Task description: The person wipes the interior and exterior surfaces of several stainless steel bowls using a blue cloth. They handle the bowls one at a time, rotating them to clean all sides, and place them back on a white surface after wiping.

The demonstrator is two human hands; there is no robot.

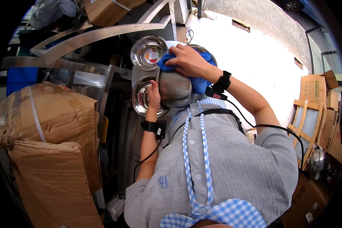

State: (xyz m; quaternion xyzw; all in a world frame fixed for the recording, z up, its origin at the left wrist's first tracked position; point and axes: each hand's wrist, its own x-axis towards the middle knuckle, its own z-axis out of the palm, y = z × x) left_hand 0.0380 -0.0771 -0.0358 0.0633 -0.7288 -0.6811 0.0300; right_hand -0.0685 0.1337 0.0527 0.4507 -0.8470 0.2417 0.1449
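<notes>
A shiny stainless steel bowl (174,89) is tipped on its side close to my body, its wall smeared by motion. My left hand (154,95) grips its left edge, the thumb side up and the other fingers partly hidden. In my right hand (190,60) is a bunched blue cloth (199,84), pressed on the bowl's upper side and hanging down its right. Two more steel bowls lie to the left: the far bowl (138,53) has a colourful round label inside, and the near bowl (140,97) sits behind my left hand. Another bowl (203,48) shows partly behind my right hand.
The bowls rest on a white surface (172,44). Metal frames (102,36) and large taped cardboard boxes (53,114) crowd the left. At the right stand a wooden crate (306,125) and more cartons (311,89). Black cables (269,126) run from my wrist straps.
</notes>
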